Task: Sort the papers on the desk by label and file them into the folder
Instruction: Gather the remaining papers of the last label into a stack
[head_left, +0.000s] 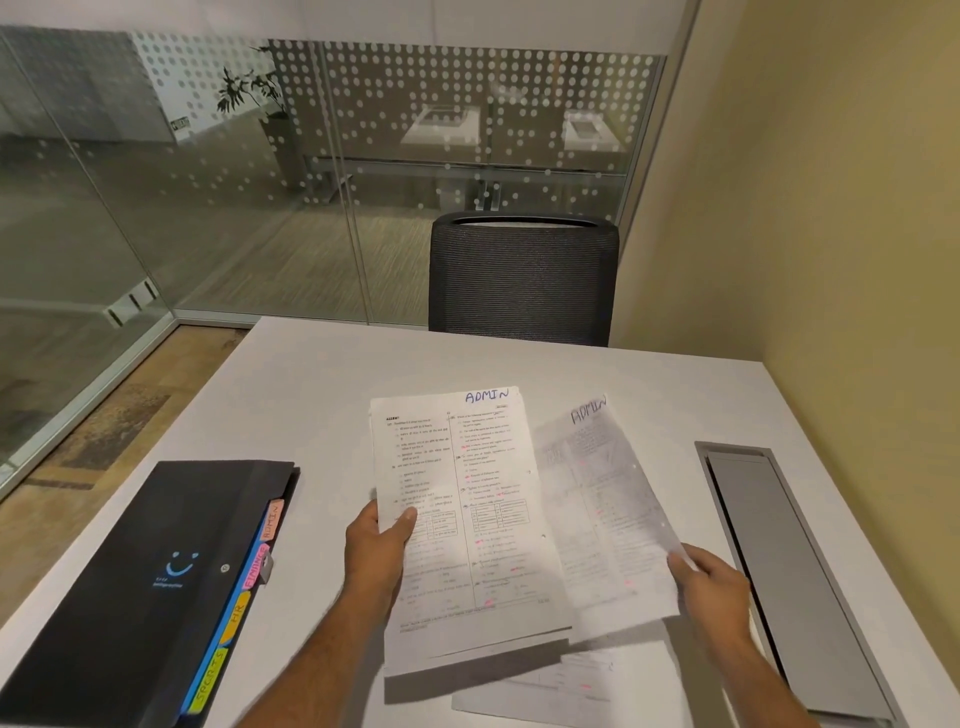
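Observation:
My left hand (376, 545) grips the left edge of a printed sheet marked ADMIN (467, 519), held above the white desk (322, 374). My right hand (711, 582) pinches the right edge of a second ADMIN sheet (608, 509), blurred and tilted, beside the first. More papers (561, 686) lie flat on the desk beneath both sheets. A black expanding folder (156, 582) rests shut at the left, its coloured tabs reading ADMIN, FINANCE, HR and SPORTS along its right edge.
A grey cable hatch (779, 571) is set into the desk at the right. A dark mesh chair (522, 280) stands behind the far edge. Glass partitions run along the left and back, a yellow wall on the right.

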